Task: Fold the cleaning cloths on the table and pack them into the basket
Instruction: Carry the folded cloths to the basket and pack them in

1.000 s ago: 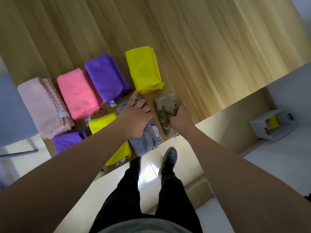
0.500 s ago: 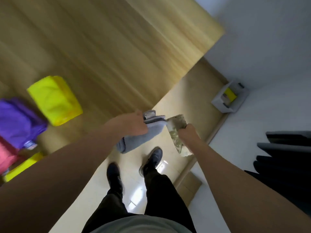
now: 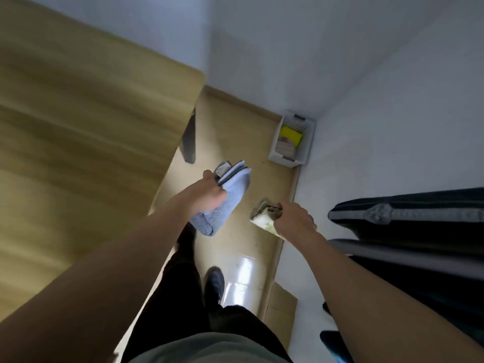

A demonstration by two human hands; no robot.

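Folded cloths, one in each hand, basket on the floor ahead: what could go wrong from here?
1. The left hand grips the folded blue-grey terry cloth near one end; the free layers fan out and could unfold before packing.
2. The right hand bunches the patterned beige cloth, so its fold may already be loosening.
3. The white perforated plastic basket already holds a yellow cloth and another folded one; dropping both in from above might land them crooked.

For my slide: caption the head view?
Left hand carries grey cloth, right hand patterned cloth, toward basket.
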